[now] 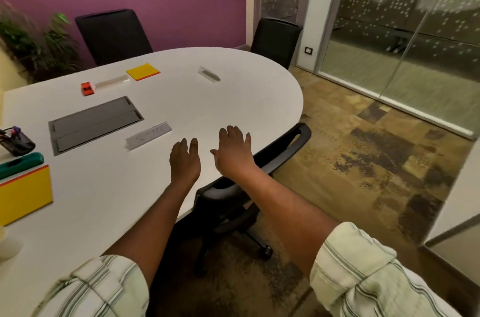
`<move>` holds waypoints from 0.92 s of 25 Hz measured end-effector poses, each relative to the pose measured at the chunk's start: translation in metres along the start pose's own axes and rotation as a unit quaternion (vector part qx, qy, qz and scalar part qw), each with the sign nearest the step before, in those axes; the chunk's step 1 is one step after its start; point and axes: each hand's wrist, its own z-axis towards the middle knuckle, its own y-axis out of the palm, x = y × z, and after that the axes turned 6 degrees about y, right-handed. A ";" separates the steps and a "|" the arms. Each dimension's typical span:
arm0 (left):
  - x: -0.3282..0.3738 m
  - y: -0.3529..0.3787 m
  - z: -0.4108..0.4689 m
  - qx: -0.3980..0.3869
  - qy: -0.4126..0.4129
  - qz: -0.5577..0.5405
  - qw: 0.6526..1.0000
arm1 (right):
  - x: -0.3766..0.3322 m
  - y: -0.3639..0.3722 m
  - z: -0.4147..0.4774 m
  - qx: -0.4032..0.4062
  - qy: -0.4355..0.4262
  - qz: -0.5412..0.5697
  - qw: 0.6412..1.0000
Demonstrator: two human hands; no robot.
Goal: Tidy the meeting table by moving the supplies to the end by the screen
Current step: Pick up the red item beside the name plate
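Observation:
My left hand (185, 161) and my right hand (233, 152) hover palms down over the near edge of the white oval table (233, 98), both holding nothing, fingers apart. Just beyond my left hand lies a white paper name strip (148, 135). Farther off sit a small yellow pad (143, 71), a red stapler-like item (87, 88), a clear ruler (112, 81) and a clear small case (209, 74). At the left edge lie a large yellow pad (24, 193), a teal case (20, 164) and a black pen holder (17, 141).
A grey cable hatch (96, 123) is set in the table's middle. Black office chairs stand at the far side (113, 35), the far end (276, 41) and right below my arms (249, 176). A plant (33, 44) stands at the left; glass partitions (402, 39) at the right.

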 end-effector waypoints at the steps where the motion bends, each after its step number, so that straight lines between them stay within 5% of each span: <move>1: 0.012 0.013 -0.007 -0.002 0.014 0.002 1.000 | 0.018 -0.005 -0.002 0.006 0.000 0.001 1.000; 11: 0.101 0.088 0.024 -0.033 0.120 0.007 0.992 | 0.122 -0.044 0.030 0.081 0.070 0.032 0.994; 23: 0.211 0.206 0.109 -0.147 0.242 0.004 0.959 | 0.238 -0.081 0.101 0.112 0.255 0.057 0.959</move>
